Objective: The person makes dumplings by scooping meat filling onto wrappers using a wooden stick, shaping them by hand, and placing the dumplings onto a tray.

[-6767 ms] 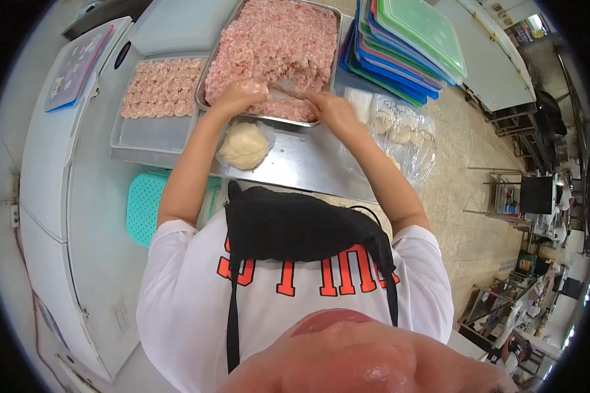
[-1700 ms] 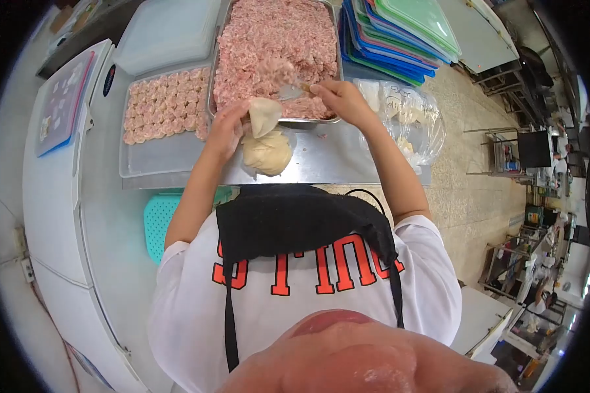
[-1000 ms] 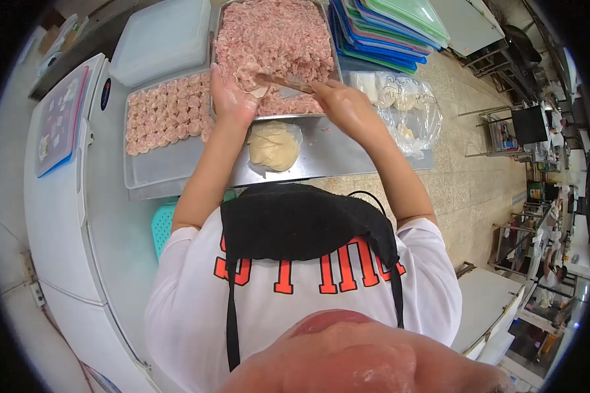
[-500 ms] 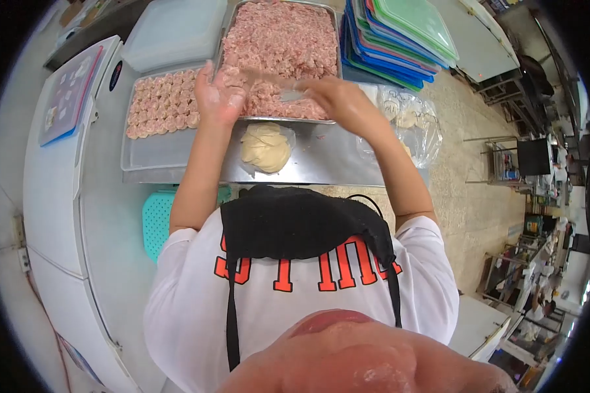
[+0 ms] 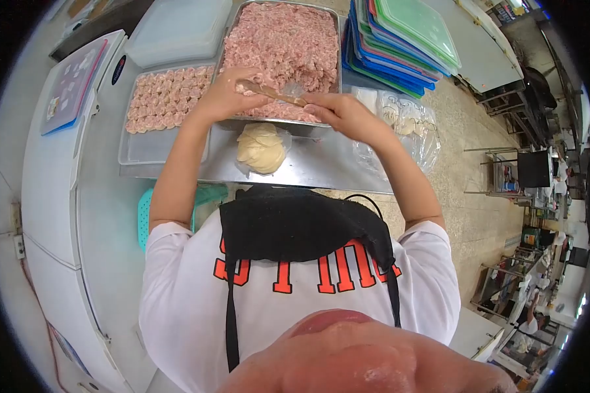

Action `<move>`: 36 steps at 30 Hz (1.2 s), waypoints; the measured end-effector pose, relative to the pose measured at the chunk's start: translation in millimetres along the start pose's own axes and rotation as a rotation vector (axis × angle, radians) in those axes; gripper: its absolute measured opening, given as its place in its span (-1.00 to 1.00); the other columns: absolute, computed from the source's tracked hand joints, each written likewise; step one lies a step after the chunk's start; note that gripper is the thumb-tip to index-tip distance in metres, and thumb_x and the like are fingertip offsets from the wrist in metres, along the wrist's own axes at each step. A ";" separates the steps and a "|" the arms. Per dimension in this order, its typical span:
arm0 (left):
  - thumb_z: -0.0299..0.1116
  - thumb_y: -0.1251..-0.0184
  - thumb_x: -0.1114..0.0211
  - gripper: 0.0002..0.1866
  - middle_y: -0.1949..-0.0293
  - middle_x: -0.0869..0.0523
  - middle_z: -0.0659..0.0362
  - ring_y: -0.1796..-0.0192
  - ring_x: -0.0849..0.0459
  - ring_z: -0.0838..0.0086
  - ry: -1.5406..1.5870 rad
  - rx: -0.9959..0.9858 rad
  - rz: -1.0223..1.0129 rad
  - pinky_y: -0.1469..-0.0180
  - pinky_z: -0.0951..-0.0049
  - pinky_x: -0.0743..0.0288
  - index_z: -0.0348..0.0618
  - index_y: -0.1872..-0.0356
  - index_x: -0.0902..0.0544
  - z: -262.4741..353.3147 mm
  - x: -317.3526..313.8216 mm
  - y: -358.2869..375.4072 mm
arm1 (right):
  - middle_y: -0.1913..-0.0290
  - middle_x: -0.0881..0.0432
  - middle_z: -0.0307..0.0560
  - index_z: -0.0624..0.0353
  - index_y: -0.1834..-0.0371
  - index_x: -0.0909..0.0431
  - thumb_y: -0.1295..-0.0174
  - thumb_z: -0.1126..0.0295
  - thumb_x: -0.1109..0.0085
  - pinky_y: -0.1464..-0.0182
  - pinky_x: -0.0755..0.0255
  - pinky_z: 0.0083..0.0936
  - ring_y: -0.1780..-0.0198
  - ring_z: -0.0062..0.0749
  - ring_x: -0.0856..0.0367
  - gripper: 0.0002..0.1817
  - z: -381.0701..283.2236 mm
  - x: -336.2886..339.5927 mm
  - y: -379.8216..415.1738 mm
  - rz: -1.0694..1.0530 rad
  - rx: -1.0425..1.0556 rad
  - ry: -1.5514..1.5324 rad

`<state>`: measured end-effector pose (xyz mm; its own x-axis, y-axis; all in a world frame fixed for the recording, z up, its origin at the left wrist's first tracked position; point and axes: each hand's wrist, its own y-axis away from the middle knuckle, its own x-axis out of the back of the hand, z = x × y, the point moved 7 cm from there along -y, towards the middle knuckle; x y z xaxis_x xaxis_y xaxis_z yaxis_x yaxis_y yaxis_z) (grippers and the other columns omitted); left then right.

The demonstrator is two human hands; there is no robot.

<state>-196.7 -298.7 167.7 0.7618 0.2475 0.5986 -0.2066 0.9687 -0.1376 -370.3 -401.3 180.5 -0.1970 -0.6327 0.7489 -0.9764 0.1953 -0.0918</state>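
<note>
My right hand (image 5: 342, 112) is closed on one end of a narrow flat tool (image 5: 283, 97) over the front of a metal tray of ground meat (image 5: 278, 33). Curled around the tool's other end is my left hand (image 5: 224, 97); what lies inside its fingers is mostly hidden. Below the tray, a stack of pale round dough sheets (image 5: 261, 149) rests on the metal table (image 5: 311, 160). Left of my left hand, rows of small filled dough pieces (image 5: 167, 98) sit in a shallow clear tray (image 5: 137, 150).
A translucent lid or container (image 5: 177, 33) lies at the back left. Stacked coloured lids (image 5: 406, 39) stand right of the meat. Plastic bags with pale contents (image 5: 410, 128) lie at the right. A white fridge (image 5: 52, 177) borders the left; a turquoise basket (image 5: 144, 216) is below the table.
My left hand has turned from an open palm to curled fingers around the tool's end. My right hand has moved slightly down, and the tool now spans between both hands.
</note>
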 end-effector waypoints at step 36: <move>-0.19 0.04 -0.53 -0.53 0.15 -0.69 0.12 0.10 -0.64 0.43 0.169 0.061 -0.006 -0.04 0.41 -0.46 -0.24 0.13 -0.63 -5.8 -26.9 -2.7 | 0.15 -0.67 0.05 0.13 0.02 -0.61 -0.34 0.20 -0.04 0.08 -0.49 -0.26 0.12 -0.02 -0.62 -0.69 -32.9 39.3 29.0 0.156 0.043 0.177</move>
<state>-213.0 -307.9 147.5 0.8546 0.2460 0.4573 -0.2342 0.9686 -0.0833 -403.5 -395.9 228.9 -0.3306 -0.4559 0.8263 -0.9391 0.2455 -0.2403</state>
